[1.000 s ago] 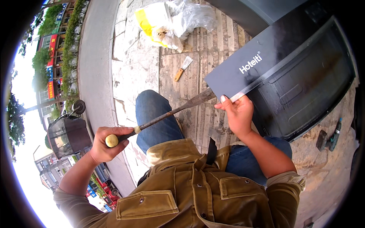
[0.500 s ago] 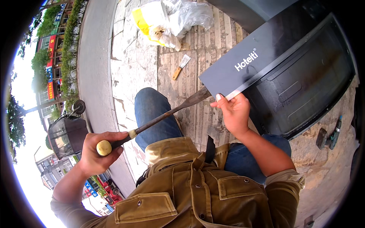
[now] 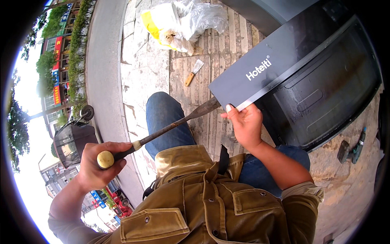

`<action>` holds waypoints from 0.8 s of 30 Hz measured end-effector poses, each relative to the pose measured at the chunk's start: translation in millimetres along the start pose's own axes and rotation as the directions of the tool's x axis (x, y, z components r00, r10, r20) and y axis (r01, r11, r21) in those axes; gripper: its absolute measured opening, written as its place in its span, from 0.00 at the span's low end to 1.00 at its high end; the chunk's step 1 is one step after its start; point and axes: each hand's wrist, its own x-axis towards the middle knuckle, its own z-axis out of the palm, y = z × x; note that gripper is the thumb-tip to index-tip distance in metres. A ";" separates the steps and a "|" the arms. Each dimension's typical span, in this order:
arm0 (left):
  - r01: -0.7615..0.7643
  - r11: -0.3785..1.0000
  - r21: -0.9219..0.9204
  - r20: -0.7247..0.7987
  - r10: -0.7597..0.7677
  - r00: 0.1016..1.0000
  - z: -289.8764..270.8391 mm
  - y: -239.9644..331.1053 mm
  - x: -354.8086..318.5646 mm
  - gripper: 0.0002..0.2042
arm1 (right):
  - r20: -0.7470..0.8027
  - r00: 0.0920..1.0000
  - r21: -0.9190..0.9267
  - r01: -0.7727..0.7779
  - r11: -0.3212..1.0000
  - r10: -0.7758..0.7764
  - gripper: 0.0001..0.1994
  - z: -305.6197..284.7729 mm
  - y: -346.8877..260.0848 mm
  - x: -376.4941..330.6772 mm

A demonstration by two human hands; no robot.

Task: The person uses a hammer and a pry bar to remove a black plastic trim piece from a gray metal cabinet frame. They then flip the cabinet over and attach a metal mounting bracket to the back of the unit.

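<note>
My left hand [image 3: 97, 164] is wrapped round the dark handle of a long pry bar [image 3: 168, 129], whose yellow end cap sticks out past the fingers. The bar slants up to the right. Its flat blade meets the near left corner of a glossy dark grey panel [image 3: 239, 83], and its tip is hidden there. With thumb and fingers my right hand [image 3: 248, 124] pinches the silver edge strip of the panel beside that corner. The panel is attached along a large dark appliance body [image 3: 317, 101] with a recessed, stained face.
A scraper [image 3: 193, 73] with a wooden handle lies on the paving [image 3: 211, 61]. Farther off are a white and yellow bag [image 3: 162, 22] and a clear plastic bag [image 3: 203, 16]. A cordless power tool [image 3: 357, 148] lies at the right. A covered cart [image 3: 73, 142] stands by the road.
My left hand and the pry bar have shifted slightly left. The panel's near corner and my right hand have also moved a little left. Both grips are kept.
</note>
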 end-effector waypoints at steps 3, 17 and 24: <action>-0.001 1.000 0.014 -0.005 0.001 1.000 -2.2 9.5 0.2 0.14 | 0.025 1.000 -0.043 -0.001 0.999 0.002 0.04 -0.9 -3.3 -0.5; -0.176 0.973 -0.146 -0.072 0.167 0.983 29.4 -62.5 -5.4 0.15 | -0.013 1.000 -0.052 -0.006 0.999 0.006 0.05 -0.2 -0.5 2.0; -0.120 0.986 -0.112 -0.055 0.115 0.992 20.4 -35.1 -6.9 0.15 | -0.005 1.000 -0.053 -0.027 0.998 0.027 0.04 0.7 -3.4 0.8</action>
